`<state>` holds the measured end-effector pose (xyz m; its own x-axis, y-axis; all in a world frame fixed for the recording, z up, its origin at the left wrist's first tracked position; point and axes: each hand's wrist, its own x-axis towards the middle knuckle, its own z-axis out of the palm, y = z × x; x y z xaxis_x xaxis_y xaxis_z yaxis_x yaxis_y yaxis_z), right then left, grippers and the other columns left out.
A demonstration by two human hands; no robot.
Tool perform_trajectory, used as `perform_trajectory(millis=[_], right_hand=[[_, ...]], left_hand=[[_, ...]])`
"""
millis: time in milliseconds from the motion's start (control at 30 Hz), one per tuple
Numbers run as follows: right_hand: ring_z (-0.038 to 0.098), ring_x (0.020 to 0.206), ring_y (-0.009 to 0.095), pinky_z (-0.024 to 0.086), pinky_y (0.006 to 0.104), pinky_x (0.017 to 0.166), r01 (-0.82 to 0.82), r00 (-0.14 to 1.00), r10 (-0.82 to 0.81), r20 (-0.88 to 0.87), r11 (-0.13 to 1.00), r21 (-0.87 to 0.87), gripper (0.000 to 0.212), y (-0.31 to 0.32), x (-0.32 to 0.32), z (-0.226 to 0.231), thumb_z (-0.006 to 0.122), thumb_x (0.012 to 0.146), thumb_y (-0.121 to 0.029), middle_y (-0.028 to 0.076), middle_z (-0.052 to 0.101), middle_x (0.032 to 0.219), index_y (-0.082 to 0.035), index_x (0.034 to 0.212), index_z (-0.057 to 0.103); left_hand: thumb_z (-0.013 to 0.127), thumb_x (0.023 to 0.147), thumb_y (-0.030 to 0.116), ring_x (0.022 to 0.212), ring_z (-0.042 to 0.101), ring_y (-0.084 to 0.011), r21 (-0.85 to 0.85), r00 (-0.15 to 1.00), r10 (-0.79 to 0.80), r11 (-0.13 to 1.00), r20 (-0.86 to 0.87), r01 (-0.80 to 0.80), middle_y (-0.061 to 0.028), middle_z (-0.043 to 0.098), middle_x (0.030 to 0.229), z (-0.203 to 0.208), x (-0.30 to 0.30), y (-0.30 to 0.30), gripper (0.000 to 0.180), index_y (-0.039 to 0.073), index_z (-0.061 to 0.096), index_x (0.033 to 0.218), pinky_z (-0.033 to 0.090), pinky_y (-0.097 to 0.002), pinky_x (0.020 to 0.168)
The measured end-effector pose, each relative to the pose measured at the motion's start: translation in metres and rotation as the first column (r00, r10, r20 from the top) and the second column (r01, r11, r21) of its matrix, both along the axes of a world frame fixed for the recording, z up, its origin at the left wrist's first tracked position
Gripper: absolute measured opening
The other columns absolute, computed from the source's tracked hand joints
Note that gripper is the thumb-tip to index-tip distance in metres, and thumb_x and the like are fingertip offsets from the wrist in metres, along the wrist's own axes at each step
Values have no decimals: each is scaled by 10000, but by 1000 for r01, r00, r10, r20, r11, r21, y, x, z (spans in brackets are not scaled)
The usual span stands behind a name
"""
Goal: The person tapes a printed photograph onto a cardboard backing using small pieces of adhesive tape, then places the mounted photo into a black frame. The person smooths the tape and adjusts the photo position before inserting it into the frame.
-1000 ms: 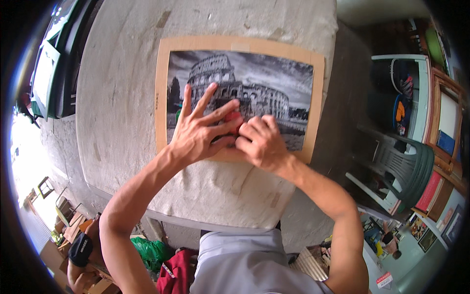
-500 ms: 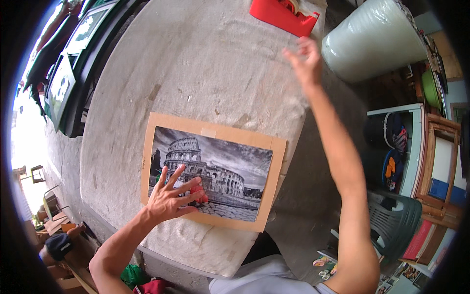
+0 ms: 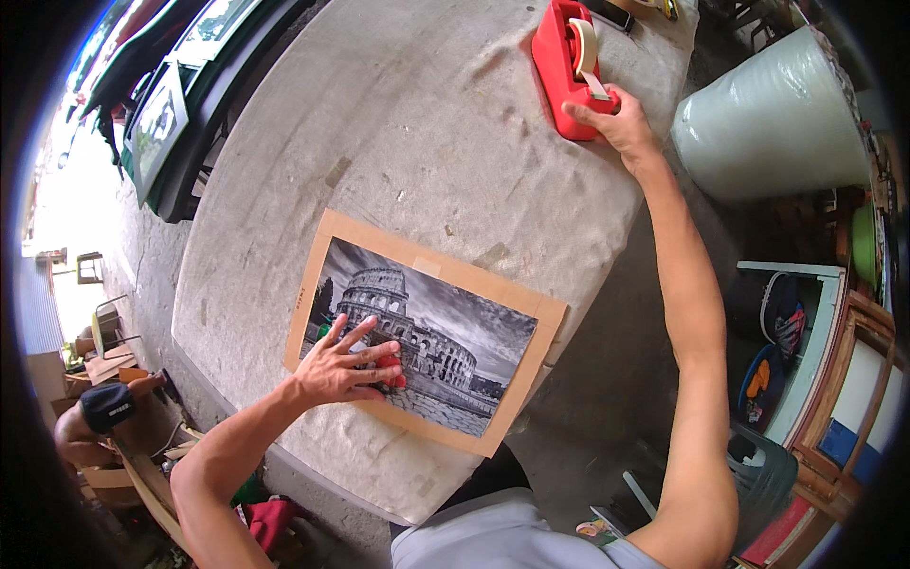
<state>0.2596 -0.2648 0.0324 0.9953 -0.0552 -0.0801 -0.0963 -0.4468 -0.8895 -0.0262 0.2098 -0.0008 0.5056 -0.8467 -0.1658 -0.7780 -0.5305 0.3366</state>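
A black-and-white photo print of an ancient arena, with small red and green coloured parts, lies on a brown cardboard sheet at the table's near side. Fingers spread, my left hand rests flat on the print's lower left, partly covering the coloured parts. A pale tape strip crosses the cardboard's far border. At the far right of the table, my right hand grips the front end of a red tape dispenser, thumb on its near side, fingers by the tape's free end. The dispenser holds a cream tape roll.
A cloth-like grey cover lies on the table, with wrinkles near the dispenser. Right of it stands a large wrapped roll. Framed pictures lean at the upper left. A person in a dark cap is low at the left. Wooden frames stand right.
My right hand has gone from loose in front of the dispenser to holding its front end. My left hand stays on the print. The view has shifted, showing more of the dispenser.
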Motion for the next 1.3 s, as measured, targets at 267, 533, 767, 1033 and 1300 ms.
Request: perform_trajectory(millis=[267, 533, 767, 1033, 1300], right_hand=[[568, 1119, 255, 579, 557, 863, 68, 982, 106, -158, 580, 812, 410, -29, -2, 21, 763, 882, -305, 85, 590, 1114, -50, 1178, 639], [643, 1014, 221, 535, 371, 819, 10, 997, 10, 77, 966, -257, 168, -29, -29, -12, 741, 874, -175, 133, 683, 1111, -14, 837, 712], [566, 907, 93, 444, 239, 738, 324, 870, -320, 375, 945, 53, 168, 25, -175, 50, 733, 898, -109, 49, 618, 1093, 52, 929, 697], [587, 725, 80, 465, 241, 664, 700, 706, -686, -173, 640, 319, 165, 228, -411, 40, 731, 899, -80, 34, 668, 832, 47, 1002, 707], [648, 743, 107, 538, 244, 651, 864, 489, -780, -391, 370, 342, 508, 366, -449, 11, 734, 883, -20, 81, 710, 877, 25, 1355, 551]], left_hand=[[620, 800, 662, 1528, 112, -275, -17, 1000, -6, 1000, -24, 6, 132, 231, 1626, -1, 3, 0, 722, 496, 393, 1465, 106, -618, 1202], [670, 793, 645, 1528, 88, -327, -63, 998, -47, 997, -36, 44, 100, 215, 1638, -6, 8, 7, 729, 478, 421, 1457, 144, -714, 1142], [580, 875, 649, 1517, 103, -368, -73, 996, -76, 995, -43, 73, 60, 261, 1623, -5, 15, 5, 643, 428, 430, 1460, 175, -735, 1124], [702, 821, 551, 1495, 163, -396, -205, 991, -127, 972, -43, 115, -51, 316, 1582, 3, 13, -7, 655, 313, 524, 1404, 93, -678, 1177], [724, 813, 459, 1486, 195, -374, -249, 992, -105, 965, -70, 85, -39, 406, 1521, 1, 22, -10, 578, 309, 604, 1358, 62, -655, 1185]])
